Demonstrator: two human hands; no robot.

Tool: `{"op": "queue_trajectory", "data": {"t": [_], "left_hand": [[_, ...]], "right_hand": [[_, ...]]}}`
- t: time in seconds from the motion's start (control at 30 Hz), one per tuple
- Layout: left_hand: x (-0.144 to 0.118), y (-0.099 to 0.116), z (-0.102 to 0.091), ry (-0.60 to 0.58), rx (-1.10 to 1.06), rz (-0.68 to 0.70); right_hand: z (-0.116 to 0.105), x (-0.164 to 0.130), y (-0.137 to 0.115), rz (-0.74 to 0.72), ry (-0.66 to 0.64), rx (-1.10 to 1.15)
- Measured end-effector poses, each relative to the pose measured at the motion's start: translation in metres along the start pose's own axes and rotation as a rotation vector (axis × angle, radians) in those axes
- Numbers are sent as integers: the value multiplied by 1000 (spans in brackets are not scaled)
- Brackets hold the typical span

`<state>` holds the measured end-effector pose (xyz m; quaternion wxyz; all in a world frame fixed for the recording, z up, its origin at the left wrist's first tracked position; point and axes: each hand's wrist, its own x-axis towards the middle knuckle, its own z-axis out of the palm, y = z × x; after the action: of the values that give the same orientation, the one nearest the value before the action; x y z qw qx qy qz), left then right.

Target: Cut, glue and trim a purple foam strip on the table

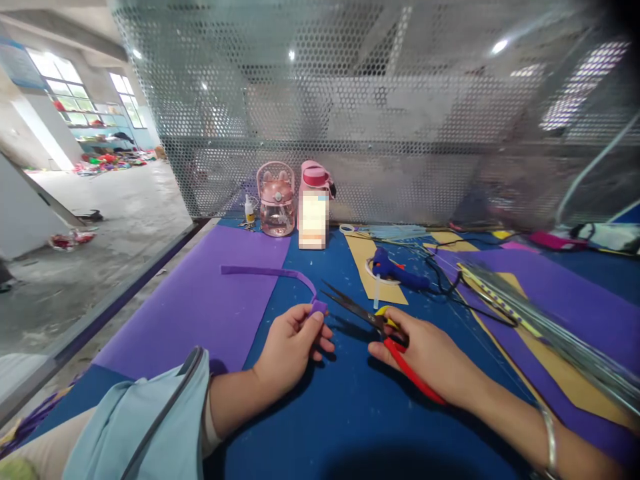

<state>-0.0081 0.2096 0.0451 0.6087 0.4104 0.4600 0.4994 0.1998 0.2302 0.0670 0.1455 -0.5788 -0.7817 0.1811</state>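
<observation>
My left hand [295, 340] pinches one end of a narrow purple felt strip [260, 271], whose end looks folded at my thumb. From there the strip curves away to the left, above a large purple felt sheet [200, 293]. In my right hand [425, 350] is a pair of scissors [357, 308] with red and yellow handles. Their dark blades point up and left, slightly parted, with the tips close to the strip's held end. No felt lies between the blades.
Behind stand a pink bottle [278, 207], a lit phone [313, 221] and a small glue bottle [249, 209]. A blue glue gun [400, 270] rests on yellow felt. Bundled thin rods [555, 333] lie right, over purple sheets. A perforated metal panel [320, 120] closes off the table's back.
</observation>
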Motion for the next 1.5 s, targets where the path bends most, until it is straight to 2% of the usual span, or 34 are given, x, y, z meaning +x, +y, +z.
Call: {"op": "queue_trajectory", "data": {"t": [0.2,0.4,0.63,0.77,0.97,1.07,1.2,1.5], "left_hand": [[-2,1,0,-12,51,11],[-4,1,-1,-126,117,29],[-4,2,-4,-189,45,38],[-6,3,-5,-202,73,35],[-7,2,-3,-225,81,33],[-4,1,-2,-155,37,33],[0,0,-1,-80,-30,34],[-4,-1,-1,-102,69,27]], "right_hand": [[-6,-5,-7,6,-128,-16],[-3,-5,-8,-3,-126,-21],[-5,-9,-9,-19,-187,85],[-9,-9,-10,-7,-275,185],[-23,-10,-5,-19,-503,431],[-23,-11,-3,-22,-462,401],[-16,-11,-4,-10,-345,195],[-17,-13,-21,-1,-270,67]]}}
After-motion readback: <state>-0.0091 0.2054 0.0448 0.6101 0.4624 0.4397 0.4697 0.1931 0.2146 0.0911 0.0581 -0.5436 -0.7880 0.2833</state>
